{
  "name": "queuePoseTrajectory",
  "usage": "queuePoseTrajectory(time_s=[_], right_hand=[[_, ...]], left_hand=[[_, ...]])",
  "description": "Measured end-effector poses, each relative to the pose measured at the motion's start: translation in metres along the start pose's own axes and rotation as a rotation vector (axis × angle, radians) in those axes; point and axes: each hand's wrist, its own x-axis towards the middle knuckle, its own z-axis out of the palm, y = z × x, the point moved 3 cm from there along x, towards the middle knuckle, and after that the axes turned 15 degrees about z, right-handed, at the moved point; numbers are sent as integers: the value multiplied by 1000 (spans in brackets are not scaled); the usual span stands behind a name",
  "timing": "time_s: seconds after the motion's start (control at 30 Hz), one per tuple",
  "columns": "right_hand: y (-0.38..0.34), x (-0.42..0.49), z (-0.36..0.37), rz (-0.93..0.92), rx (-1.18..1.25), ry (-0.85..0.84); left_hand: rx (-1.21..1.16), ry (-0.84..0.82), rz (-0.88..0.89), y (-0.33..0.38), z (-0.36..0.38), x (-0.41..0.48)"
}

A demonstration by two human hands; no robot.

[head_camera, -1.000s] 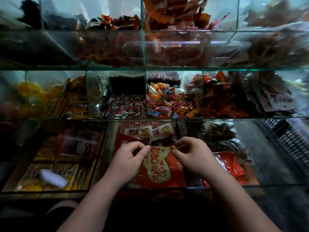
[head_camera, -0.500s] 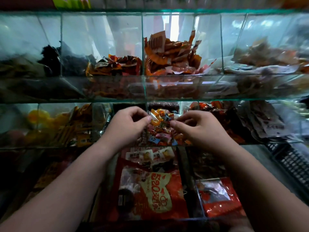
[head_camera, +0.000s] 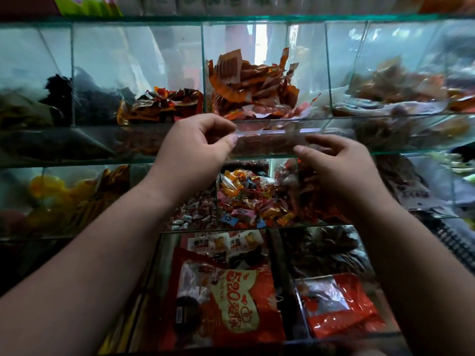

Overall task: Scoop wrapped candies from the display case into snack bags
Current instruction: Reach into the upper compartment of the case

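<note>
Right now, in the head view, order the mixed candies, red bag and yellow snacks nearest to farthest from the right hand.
1. mixed candies, beside the right hand.
2. red bag, bottom shelf.
3. yellow snacks, far left.

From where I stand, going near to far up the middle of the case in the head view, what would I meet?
Red 520 packet, mixed wrapped candies, orange sachets.

Left hand [head_camera: 191,147], right hand [head_camera: 339,170] higher.
</note>
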Motion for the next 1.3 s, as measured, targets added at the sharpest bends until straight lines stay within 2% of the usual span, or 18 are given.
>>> queuePoseTrajectory(time_s=[0.07, 0.13, 0.23, 0.37, 0.63, 0.83, 1.0, 1.1, 1.13, 1.17, 1.2, 1.27, 1.3], right_hand=[[9, 5, 9, 29, 92, -25], [11, 5, 17, -65, 141, 23], [8, 6, 25, -95, 278, 32], [-1, 10, 31, -88, 337, -31], [-9, 16, 42, -4, 506, -28], [-9, 10, 48, -17, 443, 17], [-20, 8, 52, 282, 725, -234], [-21, 8, 46, 424, 865, -646], [-21, 7, 42, 415, 883, -734], [-20, 7, 36, 355, 834, -712], [-17, 9, 29, 237, 694, -574], [-14, 10, 18, -36, 214, -149], [-12, 10, 17, -120, 5, -6]], left_hand=[[112, -35, 137, 5, 9, 9], [260, -40, 287, 10, 19, 15], [503, 46, 427, 9, 29, 22], [594, 41, 382, -5, 36, 34], [530, 155, 382, -12, 42, 33], [558, 220, 330, -10, 50, 35], [570, 233, 333, -12, 50, 35], [578, 219, 343, -11, 50, 33], [577, 202, 350, -11, 49, 32], [569, 175, 359, -12, 48, 30], [554, 137, 369, -12, 46, 28], [499, 46, 385, -13, 40, 25], [477, 9, 390, -13, 38, 24]])
